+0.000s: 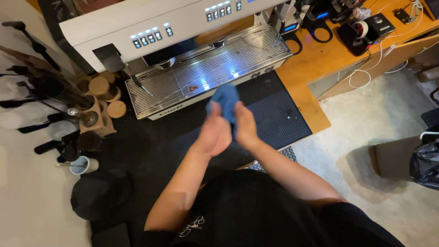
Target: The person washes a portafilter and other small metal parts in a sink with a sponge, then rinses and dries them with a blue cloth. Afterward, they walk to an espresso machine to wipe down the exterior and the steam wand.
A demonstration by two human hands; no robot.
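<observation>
A blue cloth [225, 101] is bunched up between both of my hands, above a black rubber bar mat [274, 110]. My left hand [214, 134] grips its lower left side. My right hand [246, 126] closes on its right side. Both hands are blurred by motion. Just beyond them is the metal drip tray [206, 73] of a white espresso machine [151, 23], with a small brown spot on the grille.
Wooden tampers and round wooden lids [103, 93] stand left of the machine, with dark portafilter handles [41, 119] and a white cup [83, 165]. At right are an orange wooden counter [329, 55] with a tape dispenser [363, 29] and cables, concrete floor and a black bag [425, 164].
</observation>
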